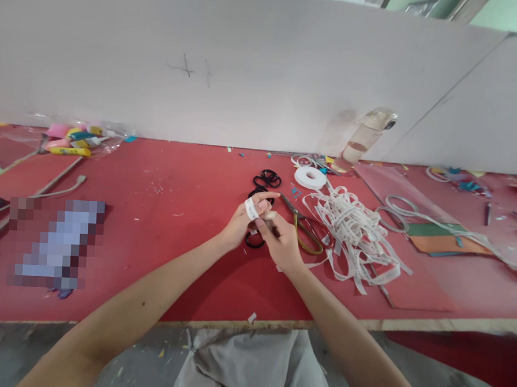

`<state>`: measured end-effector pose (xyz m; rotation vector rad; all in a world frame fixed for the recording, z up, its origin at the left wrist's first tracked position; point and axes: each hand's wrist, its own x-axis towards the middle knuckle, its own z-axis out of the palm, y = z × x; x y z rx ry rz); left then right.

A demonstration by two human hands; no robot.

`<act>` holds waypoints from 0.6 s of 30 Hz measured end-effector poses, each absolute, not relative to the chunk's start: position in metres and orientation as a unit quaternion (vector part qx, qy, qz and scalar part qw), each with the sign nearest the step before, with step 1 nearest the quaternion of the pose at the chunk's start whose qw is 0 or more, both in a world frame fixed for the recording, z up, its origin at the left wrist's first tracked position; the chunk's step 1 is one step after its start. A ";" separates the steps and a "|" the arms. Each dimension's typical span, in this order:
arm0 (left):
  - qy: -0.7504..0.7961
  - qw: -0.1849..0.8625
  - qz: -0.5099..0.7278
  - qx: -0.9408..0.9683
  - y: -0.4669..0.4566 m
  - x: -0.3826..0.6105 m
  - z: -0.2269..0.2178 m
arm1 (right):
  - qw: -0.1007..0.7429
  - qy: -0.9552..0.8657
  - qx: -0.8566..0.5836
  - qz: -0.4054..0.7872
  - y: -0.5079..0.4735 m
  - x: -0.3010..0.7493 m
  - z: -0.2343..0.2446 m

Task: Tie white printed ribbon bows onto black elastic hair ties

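My left hand (243, 218) and my right hand (281, 238) meet over the middle of the red table (151, 251). Both pinch a short white printed label strip (252, 207) that wraps over my left fingers. A black elastic ring (254, 240) hangs under the hands, seemingly held with the strip. More black elastic rings (267, 179) lie just beyond my fingers. Scissors with yellowish handles (305, 229) rest right of my right hand, touching a tangled pile of white label ribbon (355, 233).
A white tape roll (310, 177) and a clear bottle (364, 139) stand at the back by the white wall. A plastic bag of coloured tubes (73, 139) lies far left. Coloured sheets (444, 238) and loose rings sit at right. A blurred patch covers the left.
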<state>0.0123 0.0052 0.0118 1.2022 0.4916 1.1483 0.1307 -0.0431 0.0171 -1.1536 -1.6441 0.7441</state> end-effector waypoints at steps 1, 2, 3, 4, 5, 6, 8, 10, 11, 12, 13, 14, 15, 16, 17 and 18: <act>0.215 0.651 0.504 0.525 0.005 0.013 0.012 | 0.480 -0.678 -0.474 0.292 -0.044 0.130 0.017; 0.214 0.658 0.502 0.519 0.004 0.013 0.013 | 0.480 -0.681 -0.476 0.281 -0.044 0.130 0.017; 0.214 0.665 0.498 0.513 0.003 0.013 0.013 | 0.479 -0.684 -0.479 0.270 -0.045 0.129 0.016; 0.215 0.672 0.494 0.507 0.003 0.014 0.013 | 0.477 -0.686 -0.482 0.263 -0.045 0.129 0.016; 0.214 0.677 0.491 0.504 0.002 0.014 0.013 | 0.474 -0.688 -0.485 0.259 -0.046 0.129 0.015; 0.213 0.679 0.489 0.504 0.001 0.014 0.013 | 0.470 -0.690 -0.488 0.256 -0.046 0.129 0.015; 0.209 0.683 0.489 0.501 0.000 0.014 0.013 | 0.461 -0.693 -0.494 0.252 -0.047 0.129 0.014; 0.204 0.691 0.490 0.491 0.000 0.015 0.013 | 0.456 -0.695 -0.500 0.244 -0.048 0.128 0.015; 0.202 0.697 0.490 0.484 -0.001 0.015 0.013 | 0.455 -0.695 -0.505 0.235 -0.048 0.127 0.015; 0.200 0.703 0.491 0.475 -0.001 0.015 0.013 | 0.457 -0.695 -0.510 0.221 -0.049 0.126 0.015; 0.197 0.709 0.492 0.466 -0.002 0.015 0.012 | 0.462 -0.693 -0.514 0.203 -0.049 0.125 0.015; 0.195 0.715 0.492 0.457 -0.002 0.016 0.012 | 0.470 -0.692 -0.518 0.181 -0.049 0.124 0.015; 0.193 0.721 0.492 0.447 -0.002 0.016 0.012 | 0.478 -0.690 -0.520 0.158 -0.049 0.123 0.014; 0.192 0.728 0.492 0.437 -0.003 0.016 0.012 | 0.485 -0.691 -0.518 0.135 -0.049 0.123 0.014; 0.191 0.735 0.491 0.426 -0.003 0.017 0.012 | 0.490 -0.697 -0.512 0.113 -0.049 0.122 0.013; 0.189 0.742 0.490 0.416 -0.004 0.017 0.012 | 0.491 -0.707 -0.501 0.090 -0.049 0.122 0.012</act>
